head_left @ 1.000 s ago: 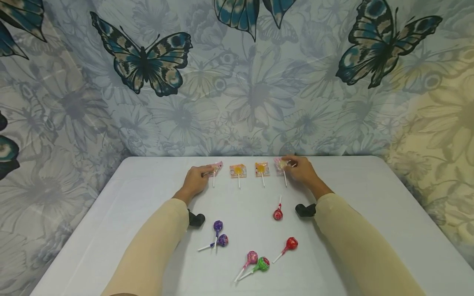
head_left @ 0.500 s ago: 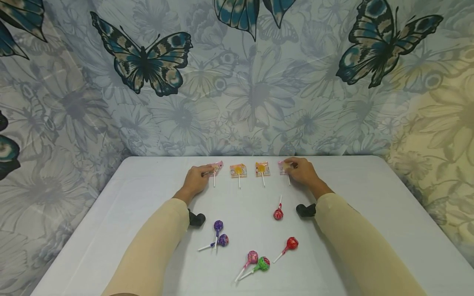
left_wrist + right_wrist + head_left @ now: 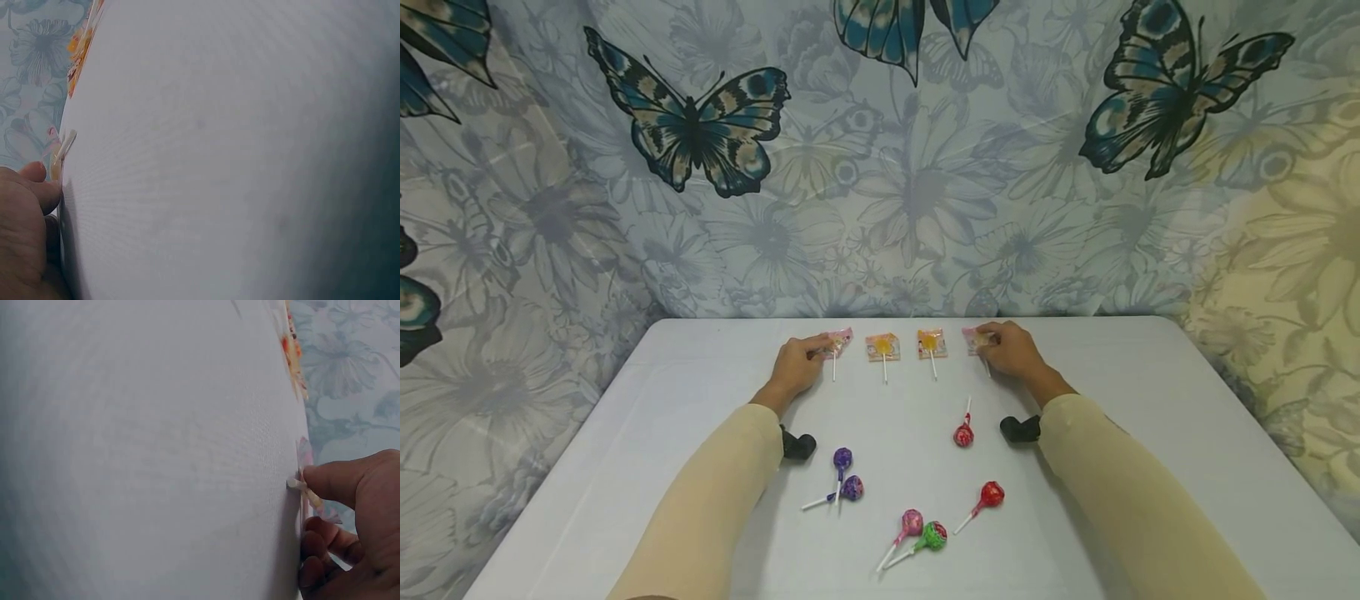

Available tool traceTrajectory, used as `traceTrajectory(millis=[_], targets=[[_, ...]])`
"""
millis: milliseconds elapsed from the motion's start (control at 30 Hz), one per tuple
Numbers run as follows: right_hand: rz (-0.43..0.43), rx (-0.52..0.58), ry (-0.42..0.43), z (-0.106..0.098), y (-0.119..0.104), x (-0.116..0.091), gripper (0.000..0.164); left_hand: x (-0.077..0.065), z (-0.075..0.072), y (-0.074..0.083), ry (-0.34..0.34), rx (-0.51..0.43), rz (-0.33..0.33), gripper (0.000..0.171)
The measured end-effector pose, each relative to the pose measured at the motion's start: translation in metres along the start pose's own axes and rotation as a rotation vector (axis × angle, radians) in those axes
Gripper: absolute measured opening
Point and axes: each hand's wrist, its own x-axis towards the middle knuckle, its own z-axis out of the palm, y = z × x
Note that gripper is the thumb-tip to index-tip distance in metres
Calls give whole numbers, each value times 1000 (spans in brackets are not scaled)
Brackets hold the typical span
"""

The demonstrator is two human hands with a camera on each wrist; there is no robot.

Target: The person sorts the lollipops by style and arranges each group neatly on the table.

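Along the table's far edge lies a row of flat lollipops in clear wrappers. My left hand (image 3: 797,364) pinches the wrapper edge of the pink-wrapped lollipop (image 3: 839,340) at the row's left end; its white stick (image 3: 70,142) points toward me. At the right end, my right hand (image 3: 1012,350) holds another pink-wrapped lollipop (image 3: 972,340) between thumb and fingers, partly covering it. In the right wrist view the thumb (image 3: 334,480) lies against this lollipop's stick (image 3: 293,483). Between the hands sit two orange-wrapped lollipops, a left one (image 3: 882,347) and a right one (image 3: 931,342).
Nearer me on the white table (image 3: 700,350) lie round lollipops: two crossed purple ones (image 3: 852,487), a pink one (image 3: 912,522) against a green one (image 3: 933,535), and two red ones (image 3: 992,494). A butterfly-patterned cloth (image 3: 925,200) hangs behind the table.
My right hand has shifted its pink-wrapped lollipop slightly to the right, away from the orange ones. The left hand and the other lollipops have stayed in place.
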Motion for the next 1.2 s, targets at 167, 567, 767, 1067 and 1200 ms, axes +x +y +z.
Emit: traceTrajectory(millis=[167, 567, 767, 1067, 1200], targets=[[2, -23, -9, 2, -5, -1, 42, -1, 0, 0, 3, 1, 3, 30], [40, -35, -22, -2, -8, -4, 44, -3, 0, 2, 14, -22, -43, 35], [22, -27, -5, -2, -7, -5, 44, -4, -4, 3, 21, -66, -68, 37], [9, 13, -7, -11, -7, -12, 46, -6, -12, 2, 92, -150, -59, 38], [-25, 30, 13, -18, -7, -18, 46, -7, -18, 3, 122, -220, -88, 36]])
